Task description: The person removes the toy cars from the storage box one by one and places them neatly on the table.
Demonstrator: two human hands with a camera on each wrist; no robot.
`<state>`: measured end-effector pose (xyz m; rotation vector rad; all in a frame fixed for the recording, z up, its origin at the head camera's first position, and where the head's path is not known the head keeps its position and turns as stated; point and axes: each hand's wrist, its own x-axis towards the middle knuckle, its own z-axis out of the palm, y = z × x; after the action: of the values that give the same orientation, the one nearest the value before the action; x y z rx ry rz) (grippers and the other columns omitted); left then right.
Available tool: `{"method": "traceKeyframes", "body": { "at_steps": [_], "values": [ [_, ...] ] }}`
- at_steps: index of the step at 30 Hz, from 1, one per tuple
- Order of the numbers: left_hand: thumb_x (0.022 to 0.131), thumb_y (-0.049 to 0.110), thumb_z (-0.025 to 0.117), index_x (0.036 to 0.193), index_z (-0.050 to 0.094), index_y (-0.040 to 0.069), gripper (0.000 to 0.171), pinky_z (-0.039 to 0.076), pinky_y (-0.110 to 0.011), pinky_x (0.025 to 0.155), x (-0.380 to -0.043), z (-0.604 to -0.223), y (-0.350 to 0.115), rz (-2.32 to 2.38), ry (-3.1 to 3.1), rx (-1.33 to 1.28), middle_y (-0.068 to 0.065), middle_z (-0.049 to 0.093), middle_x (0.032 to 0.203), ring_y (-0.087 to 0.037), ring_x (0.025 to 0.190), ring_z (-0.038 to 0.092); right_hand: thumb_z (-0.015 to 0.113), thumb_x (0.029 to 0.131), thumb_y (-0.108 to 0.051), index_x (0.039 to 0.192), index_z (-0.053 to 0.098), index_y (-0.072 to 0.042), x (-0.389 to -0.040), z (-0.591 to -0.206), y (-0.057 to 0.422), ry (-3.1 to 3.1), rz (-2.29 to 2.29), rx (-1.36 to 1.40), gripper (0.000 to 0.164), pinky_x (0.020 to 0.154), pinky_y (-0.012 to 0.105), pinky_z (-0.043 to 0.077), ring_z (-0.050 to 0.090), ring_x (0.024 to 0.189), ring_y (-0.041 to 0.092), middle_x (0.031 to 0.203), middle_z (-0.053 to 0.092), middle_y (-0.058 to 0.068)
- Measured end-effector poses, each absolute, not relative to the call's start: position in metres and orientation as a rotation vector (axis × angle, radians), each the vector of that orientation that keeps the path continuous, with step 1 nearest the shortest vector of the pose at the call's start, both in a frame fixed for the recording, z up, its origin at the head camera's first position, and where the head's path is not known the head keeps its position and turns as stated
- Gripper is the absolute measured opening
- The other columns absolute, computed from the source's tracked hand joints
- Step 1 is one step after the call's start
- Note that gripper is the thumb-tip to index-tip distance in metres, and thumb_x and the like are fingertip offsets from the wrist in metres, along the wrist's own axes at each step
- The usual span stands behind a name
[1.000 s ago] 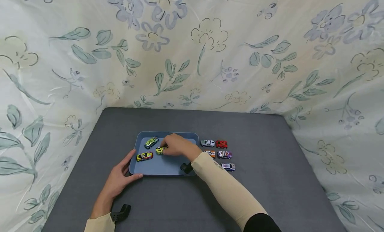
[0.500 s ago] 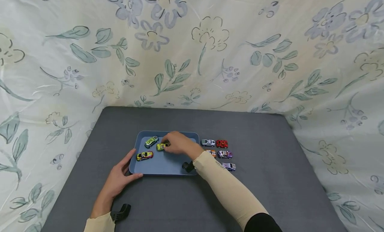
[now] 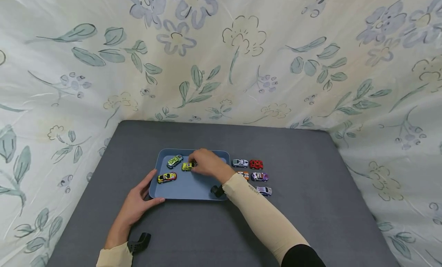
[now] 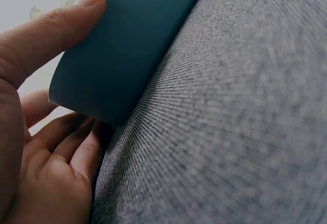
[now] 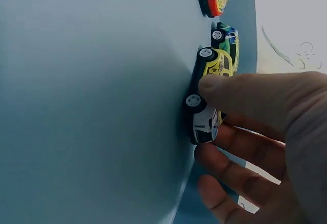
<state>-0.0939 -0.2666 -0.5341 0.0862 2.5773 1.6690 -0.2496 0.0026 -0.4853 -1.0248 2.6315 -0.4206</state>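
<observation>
Two hands at work here: the left hand [image 3: 135, 205] grips the near-left corner of the blue tray [image 3: 188, 189], thumb on the near wall, fingers round the side, while the right hand [image 3: 208, 165], over the tray, pinches a yellow car [image 3: 187, 167] between thumb and fingers. Are its wheels touching the tray floor? Cannot tell. Just left of the right hand sits the green car [image 3: 175, 161], angled; closer to the left hand, well apart from the pinched one, the red-and-yellow car [image 3: 167, 177]. That's three in the tray, counting the one in the fingers!

Out to the right of the right hand, past the tray wall, five more on the surface [image 3: 304, 205]: the white car [image 3: 239, 163], the red car [image 3: 256, 164], the orange car [image 3: 244, 174] half hidden by the right sleeve [image 3: 255, 209], the purple car [image 3: 259, 177], the silver car [image 3: 264, 191]. Three in, five out: looks partway along.

Now, room! The tray's far wall runs close beyond the right hand, tight that way; nearer the body, between the hands, the tray floor lies bare. The right sleeve crosses the tray's right side, and a low sweep could clip the orange car. Right of the outer cars, the surface opens wide.
</observation>
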Motion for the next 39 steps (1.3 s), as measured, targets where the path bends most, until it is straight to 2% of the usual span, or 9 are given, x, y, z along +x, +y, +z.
{"method": "traceKeyframes", "body": {
  "at_steps": [10, 15, 19, 39],
  "values": [
    [0.088, 0.019, 0.094, 0.172, 0.036, 0.015, 0.101, 0.027, 0.0, 0.102, -0.094, -0.534, -0.267, 1.642, 2.603, 0.088, -0.024, 0.03, 0.173, -0.05, 0.157, 0.029, 0.077, 0.102, -0.016, 0.126, 0.08, -0.013, -0.245, -0.478, 0.012, 2.66, -0.489, -0.998, 0.024, 0.088, 0.033, 0.056, 0.067, 0.1, 0.014, 0.118, 0.076, 0.002],
    [0.089, 0.019, 0.093, 0.172, 0.036, 0.015, 0.101, 0.026, 0.0, 0.102, -0.094, -0.535, -0.268, 1.641, 2.605, 0.09, -0.024, 0.03, 0.173, -0.051, 0.157, 0.029, 0.074, 0.103, -0.014, 0.125, 0.079, -0.012, -0.243, -0.475, 0.02, 2.678, -0.507, -1.005, 0.023, 0.087, 0.033, 0.056, 0.065, 0.098, 0.014, 0.118, 0.075, 0.002],
    [0.089, 0.017, 0.093, 0.172, 0.036, 0.015, 0.101, 0.027, 0.0, 0.103, -0.093, -0.536, -0.269, 1.66, 2.592, 0.101, -0.024, 0.029, 0.174, -0.051, 0.157, 0.028, 0.075, 0.102, -0.013, 0.125, 0.079, -0.01, -0.239, -0.471, 0.029, 2.703, -0.54, -1.007, 0.024, 0.09, 0.034, 0.056, 0.066, 0.102, 0.016, 0.119, 0.074, 0.003],
    [0.088, 0.02, 0.094, 0.172, 0.036, 0.017, 0.102, 0.026, 0.0, 0.102, -0.093, -0.534, -0.269, 1.642, 2.594, 0.094, -0.022, 0.029, 0.174, -0.049, 0.158, 0.027, 0.082, 0.097, -0.012, 0.115, 0.082, -0.012, -0.238, -0.459, 0.079, 2.831, -0.659, -0.873, 0.018, 0.082, 0.035, 0.055, 0.061, 0.093, 0.015, 0.109, 0.068, 0.0]
  ]
}}
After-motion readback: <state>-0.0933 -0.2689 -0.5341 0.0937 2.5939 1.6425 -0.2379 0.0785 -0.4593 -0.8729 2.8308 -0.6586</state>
